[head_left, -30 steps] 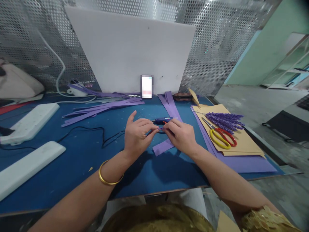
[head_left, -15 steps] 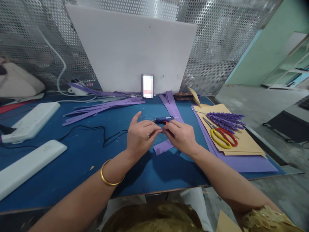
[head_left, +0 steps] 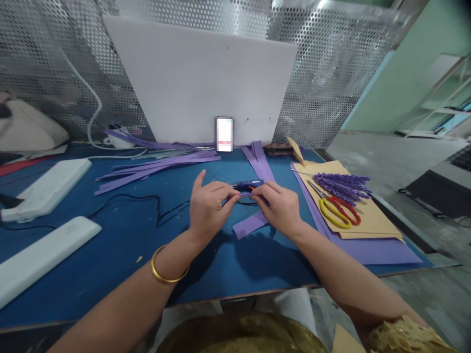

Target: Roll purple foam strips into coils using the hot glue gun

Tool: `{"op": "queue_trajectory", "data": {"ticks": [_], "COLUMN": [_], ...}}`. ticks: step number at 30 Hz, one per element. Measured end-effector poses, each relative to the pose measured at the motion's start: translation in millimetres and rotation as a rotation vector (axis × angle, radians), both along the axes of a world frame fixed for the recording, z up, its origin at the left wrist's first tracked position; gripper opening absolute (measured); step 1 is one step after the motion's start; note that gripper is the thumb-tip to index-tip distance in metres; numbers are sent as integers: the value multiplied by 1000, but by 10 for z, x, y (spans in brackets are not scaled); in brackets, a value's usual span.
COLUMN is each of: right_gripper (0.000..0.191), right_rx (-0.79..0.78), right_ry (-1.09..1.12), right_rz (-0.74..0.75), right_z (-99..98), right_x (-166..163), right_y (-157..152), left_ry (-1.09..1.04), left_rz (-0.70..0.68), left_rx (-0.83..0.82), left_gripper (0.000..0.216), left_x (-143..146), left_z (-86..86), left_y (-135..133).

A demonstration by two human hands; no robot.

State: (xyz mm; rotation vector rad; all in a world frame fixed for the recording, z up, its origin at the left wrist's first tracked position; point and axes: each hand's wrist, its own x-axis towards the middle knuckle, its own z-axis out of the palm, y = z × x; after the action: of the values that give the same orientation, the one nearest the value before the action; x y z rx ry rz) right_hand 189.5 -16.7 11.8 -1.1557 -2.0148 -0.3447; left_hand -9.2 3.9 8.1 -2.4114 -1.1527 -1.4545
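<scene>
Between my two hands a thin purple paper strip is stretched level above the blue table. My left hand pinches its left end between thumb and fingers, with one finger sticking up. At the other end, my right hand is closed on the strip, its fingertips hiding that part. Just behind the fingers lies a blue glue gun with an orange trigger. A wider purple paper strip lies flat on the table below the hands, its far part covered by my right hand.
Purple strips lie at the back left. Scissors and purple lavender-like sprigs rest on tan paper sheets at right. White power strips and a black cord occupy the left. A phone leans against a white board.
My hands have drawn slightly apart, the left one moving left, and more of the thin purple strip shows between the fingertips. The view has shifted a little.
</scene>
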Motion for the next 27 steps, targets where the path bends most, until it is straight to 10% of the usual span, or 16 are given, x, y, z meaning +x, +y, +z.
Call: {"op": "queue_trajectory", "data": {"ticks": [27], "right_gripper": [19], "right_rx": [4], "right_ry": [-3], "right_rz": [38], "right_z": [-36], "right_x": [-18], "right_y": [10], "left_ry": [22], "left_rz": [-39], "left_rx": [-22], "left_gripper": [18], "left_x": [57], "left_z": [34], "left_y": [-75]}}
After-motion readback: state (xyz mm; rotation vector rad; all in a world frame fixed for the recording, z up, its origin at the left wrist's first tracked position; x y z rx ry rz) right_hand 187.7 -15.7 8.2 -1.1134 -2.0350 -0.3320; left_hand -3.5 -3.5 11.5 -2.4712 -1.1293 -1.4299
